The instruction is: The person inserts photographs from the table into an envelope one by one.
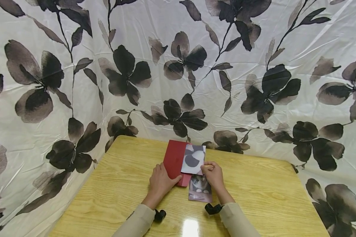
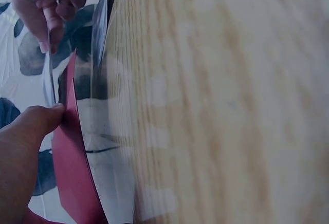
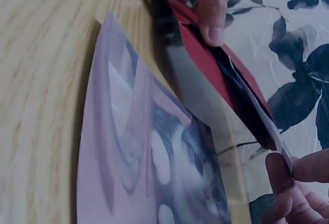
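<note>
In the head view my left hand (image 1: pixel 161 181) grips a red envelope (image 1: pixel 175 158) near its lower end, the thumb across its front. The left wrist view shows the left thumb pressing by the envelope's edge (image 2: pixel 72 157). My right hand (image 1: pixel 213 174) pinches the right edge of a white card with grey shapes (image 1: pixel 192 159), between thumb and fingers. The right wrist view shows the envelope parted open, with the card's thin edge (image 3: pixel 247 80) along its opening. Just below, a photo of a cat (image 1: pixel 200 189) lies near the right hand on the table.
The yellow wood-grain table (image 1: pixel 255 194) spreads to both sides of the hands. Behind it and at the left hangs a white cloth with dark flowers (image 1: pixel 178 62). Black wrist devices (image 1: pixel 213 208) sit at both sleeve cuffs.
</note>
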{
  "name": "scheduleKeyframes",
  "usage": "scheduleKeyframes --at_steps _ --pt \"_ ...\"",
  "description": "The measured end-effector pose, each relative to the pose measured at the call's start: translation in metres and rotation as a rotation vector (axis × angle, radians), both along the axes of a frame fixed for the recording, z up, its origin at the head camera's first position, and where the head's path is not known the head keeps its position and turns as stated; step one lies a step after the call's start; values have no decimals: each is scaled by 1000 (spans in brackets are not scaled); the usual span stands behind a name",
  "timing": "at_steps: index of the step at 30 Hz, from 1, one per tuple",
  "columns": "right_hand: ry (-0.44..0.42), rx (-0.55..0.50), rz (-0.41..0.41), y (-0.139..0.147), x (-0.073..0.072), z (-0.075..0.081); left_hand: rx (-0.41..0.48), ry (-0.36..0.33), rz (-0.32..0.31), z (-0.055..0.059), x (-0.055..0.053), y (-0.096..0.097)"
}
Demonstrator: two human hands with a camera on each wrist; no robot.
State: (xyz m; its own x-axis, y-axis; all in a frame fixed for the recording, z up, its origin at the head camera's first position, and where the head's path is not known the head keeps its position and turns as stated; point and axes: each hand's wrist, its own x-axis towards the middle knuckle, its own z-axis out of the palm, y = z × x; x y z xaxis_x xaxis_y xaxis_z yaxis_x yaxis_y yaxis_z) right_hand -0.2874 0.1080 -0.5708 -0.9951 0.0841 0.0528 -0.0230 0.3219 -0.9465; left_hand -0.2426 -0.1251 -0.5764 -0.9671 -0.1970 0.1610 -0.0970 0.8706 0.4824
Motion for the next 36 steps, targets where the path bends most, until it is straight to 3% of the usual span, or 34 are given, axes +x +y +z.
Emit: scheduleKeyframes --at_steps 10,17,28,36 --pt "39 39 12 -1 -4 0 -7 -1 5 2 0 0" --pt "9 19 22 -8 -4 1 -11 -10 1 1 -1 -1" --pt "52 61 33 -22 -4 5 3 -10 7 2 1 0" --pt "34 49 39 -33 -2 7 -9 -3 4 2 1 -1"
